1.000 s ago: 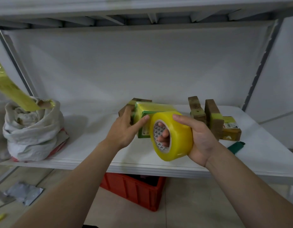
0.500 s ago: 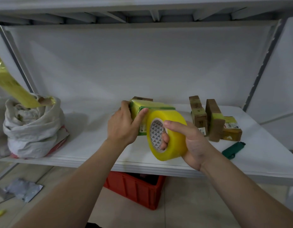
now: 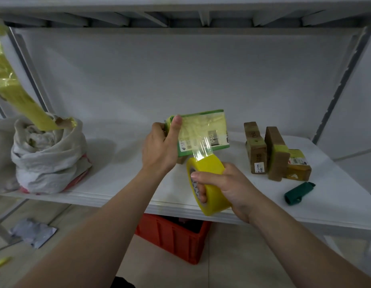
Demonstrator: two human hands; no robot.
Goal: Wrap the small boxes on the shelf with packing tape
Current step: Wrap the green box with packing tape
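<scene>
Counts: two hands, one tape roll, one held box, three boxes standing on the shelf, one cutter, one sack, one crate.
Arms: both bare forearms reach up from the bottom edge and converge toward the middle of the shelf.
Crate [image 3: 176,235]: red, on the floor under the shelf's front edge, between the two arms.
Right hand [image 3: 232,186]: closed round the roll. One digit lies across its side face, other fingers curl into the core, and the palm wraps the outer band. The wrist is bent down.
Roll [image 3: 211,169]: yellow, held on edge over the shelf's front lip, just below the held box.
Tape strip [image 3: 201,151]: a clear, short length stretched taut from the roll's top up onto the box's face.
Left hand [image 3: 159,148]: grips the box's left end, with the thumb pressed flat on the front face near the upper corner and the fingers hidden behind.
Held box [image 3: 203,129]: green-edged and glossy with yellow tape. It is lifted clear of the shelf [image 3: 118,179], with its broad face toward the camera, slightly tilted.
Cutter [image 3: 299,193]: green, lying on the shelf right of the right hand.
Standing boxes: three brown ones, taped with yellow, huddled at the right. Two [image 3: 255,148] [image 3: 277,153] stand on end and one [image 3: 299,166] lies low behind them.
Sack [image 3: 47,159]: white, rolled open, at the shelf's left end. A yellow tape band [image 3: 20,94] rises from it to the upper left.
</scene>
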